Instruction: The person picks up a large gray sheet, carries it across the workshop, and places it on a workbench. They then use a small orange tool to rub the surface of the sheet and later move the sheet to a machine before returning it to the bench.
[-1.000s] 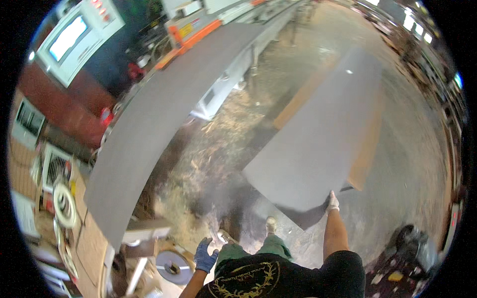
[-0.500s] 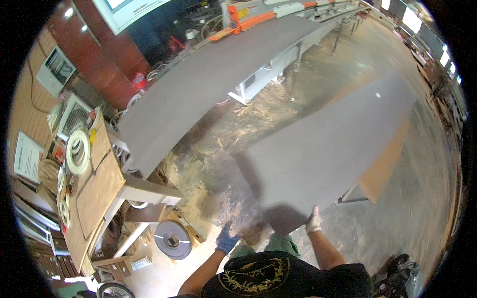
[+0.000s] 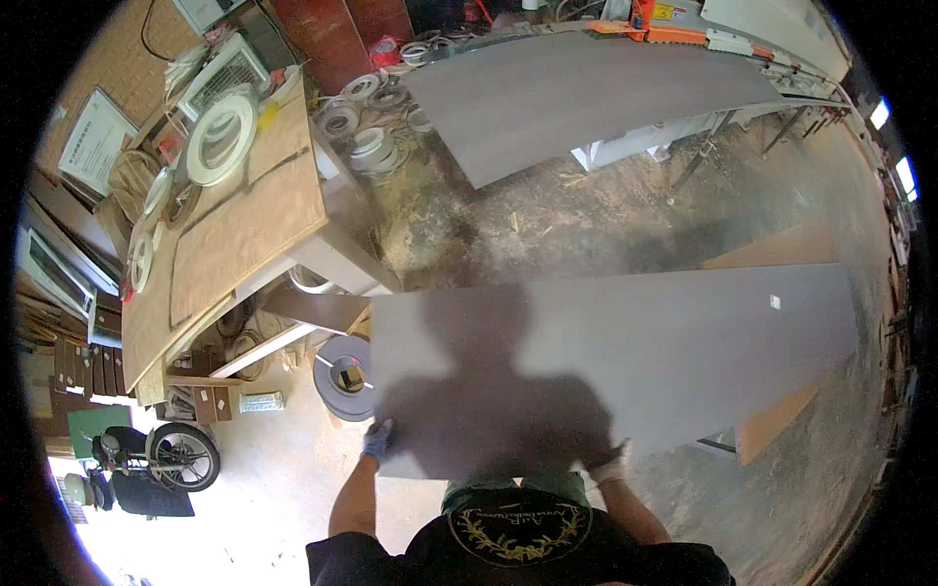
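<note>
A large grey panel lies in front of me, with my shadow falling across it. My right hand, in a pale glove, grips its near long edge, thumb on top and the other fingers hidden. At the panel's left end, close to the near corner, my left hand in a blue-grey glove is closed on the edge. Part of a brown board sticks out from under the panel at the right, above a dark metal support.
Another long grey panel rests on a machine with orange parts at the back. To the left stands a wooden workbench holding tape rolls. A grey banding roll sits beside the panel's left end; a motorcycle stands lower left.
The near panel has swung from slanting to lying nearly straight across in front of me. My left hand has moved from free air onto its left end. My view has turned left.
</note>
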A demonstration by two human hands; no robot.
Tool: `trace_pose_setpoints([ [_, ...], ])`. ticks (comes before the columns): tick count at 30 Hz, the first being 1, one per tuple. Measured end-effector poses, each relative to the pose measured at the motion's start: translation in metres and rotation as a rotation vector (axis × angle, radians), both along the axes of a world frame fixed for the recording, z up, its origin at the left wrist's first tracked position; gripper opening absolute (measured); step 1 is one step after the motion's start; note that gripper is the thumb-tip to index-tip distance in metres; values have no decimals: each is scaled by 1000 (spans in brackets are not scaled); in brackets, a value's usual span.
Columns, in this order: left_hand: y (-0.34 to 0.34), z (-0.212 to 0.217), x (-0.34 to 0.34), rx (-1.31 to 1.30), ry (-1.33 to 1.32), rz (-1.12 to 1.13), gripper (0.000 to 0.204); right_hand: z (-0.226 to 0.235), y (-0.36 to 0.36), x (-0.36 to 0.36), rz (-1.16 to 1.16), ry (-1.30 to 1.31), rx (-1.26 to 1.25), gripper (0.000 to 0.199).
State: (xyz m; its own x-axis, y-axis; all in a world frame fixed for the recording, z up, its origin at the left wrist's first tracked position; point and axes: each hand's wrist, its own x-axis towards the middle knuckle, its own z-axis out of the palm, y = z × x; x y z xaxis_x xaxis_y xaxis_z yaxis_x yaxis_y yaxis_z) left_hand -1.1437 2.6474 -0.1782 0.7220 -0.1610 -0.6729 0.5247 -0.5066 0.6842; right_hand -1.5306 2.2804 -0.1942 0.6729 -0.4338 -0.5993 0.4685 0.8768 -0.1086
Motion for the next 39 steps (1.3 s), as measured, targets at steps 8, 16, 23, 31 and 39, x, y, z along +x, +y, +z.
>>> trace_pose_setpoints([
  [8,-86,60,36,718,-717,-303,69,-5,-32,-70,-221,469,261,81],
  [16,-405,41,40,433,-719,-1148,68,44,-41,-54,-17,506,-50,78],
  [23,-503,48,6,474,-450,-1341,68,-13,-178,-171,-289,381,-279,67],
  [31,-459,88,31,494,-537,-1284,60,2,-161,-138,-599,230,58,70],
  [39,-323,235,101,774,-785,-1121,56,11,-100,-110,-103,514,-583,74],
])
